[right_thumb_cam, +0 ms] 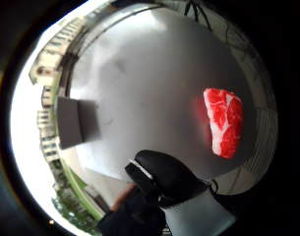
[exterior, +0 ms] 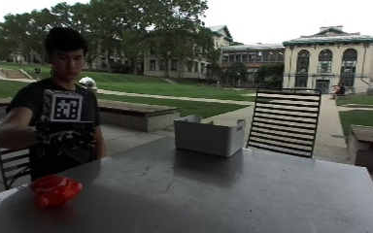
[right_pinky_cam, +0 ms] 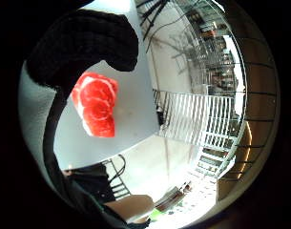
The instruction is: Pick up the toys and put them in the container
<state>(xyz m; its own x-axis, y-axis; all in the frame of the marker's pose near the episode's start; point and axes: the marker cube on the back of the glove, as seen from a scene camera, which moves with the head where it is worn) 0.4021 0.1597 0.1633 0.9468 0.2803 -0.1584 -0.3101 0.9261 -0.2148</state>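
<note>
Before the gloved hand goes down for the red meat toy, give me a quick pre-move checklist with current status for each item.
1. Meat toy lying free on the table, nothing on it: ok.
2. Right hand empty, above the toy and not touching it: ok.
3. Fingers spread enough to take the toy: cannot tell.
4. Container upright on the table's far side, top open: ok.
5. Table surface between toy and container free of obstacles: ok.
6. Room inside the container: cannot tell, its inside is hidden.
</note>
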